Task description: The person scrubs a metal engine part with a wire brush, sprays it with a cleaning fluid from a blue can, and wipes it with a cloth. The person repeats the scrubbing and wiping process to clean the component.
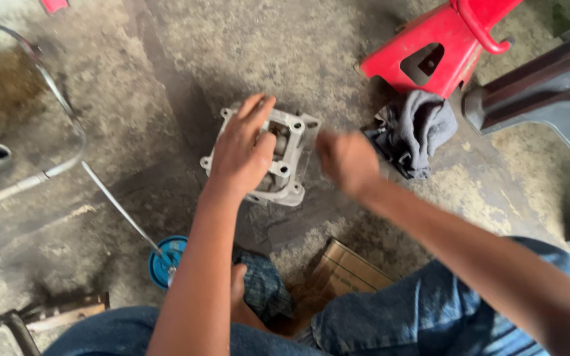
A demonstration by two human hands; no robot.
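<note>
A pale grey cast-metal engine part with square corner lugs [293,158] is seen lying on the stained concrete floor [166,79]. It is covered by the left hand [242,153], fingers spread flat. Just beside it, the blurred right hand [346,160] is curled loosely; any hold cannot be told. A dark grey rag [417,132] lies near a red metal stand [440,46].

Floor: stained concrete [186,59].
Under left hand [242,155]: grey metal engine part [295,155].
Right of it: dark rag [417,132], red stand [433,56].
Nearer the knees: cardboard box [348,270], blue lid [166,260].
</note>
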